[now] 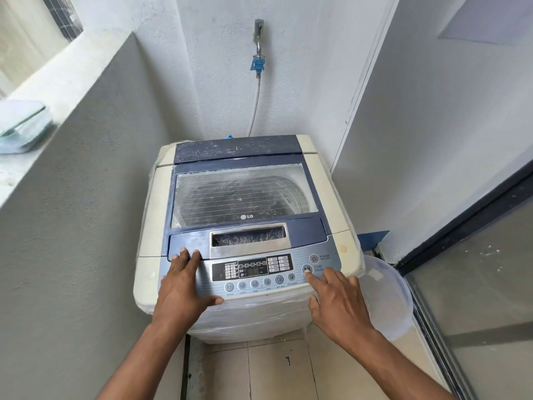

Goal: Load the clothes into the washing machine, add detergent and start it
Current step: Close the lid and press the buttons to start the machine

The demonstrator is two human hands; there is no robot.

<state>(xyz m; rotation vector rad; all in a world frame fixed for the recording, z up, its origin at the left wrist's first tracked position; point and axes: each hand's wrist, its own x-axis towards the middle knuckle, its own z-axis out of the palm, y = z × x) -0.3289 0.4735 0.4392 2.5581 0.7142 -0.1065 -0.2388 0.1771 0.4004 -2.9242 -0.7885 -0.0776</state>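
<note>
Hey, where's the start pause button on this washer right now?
In the head view, the start pause button sits at the right end of the control panel, just below the power button, with the right hand pressing it with one fingertip.

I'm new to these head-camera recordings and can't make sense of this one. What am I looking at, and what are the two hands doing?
One camera, worn on the person's head, looks down at a top-loading washing machine in a narrow corner. Its glass lid is closed, with dark laundry dimly visible underneath. The left hand rests flat on the control panel, fingers straight, holding nothing. The right hand stretches its index finger onto the start/pause button. A hose runs from a wall tap behind the machine. A white tub stands on the floor to the right.
</note>
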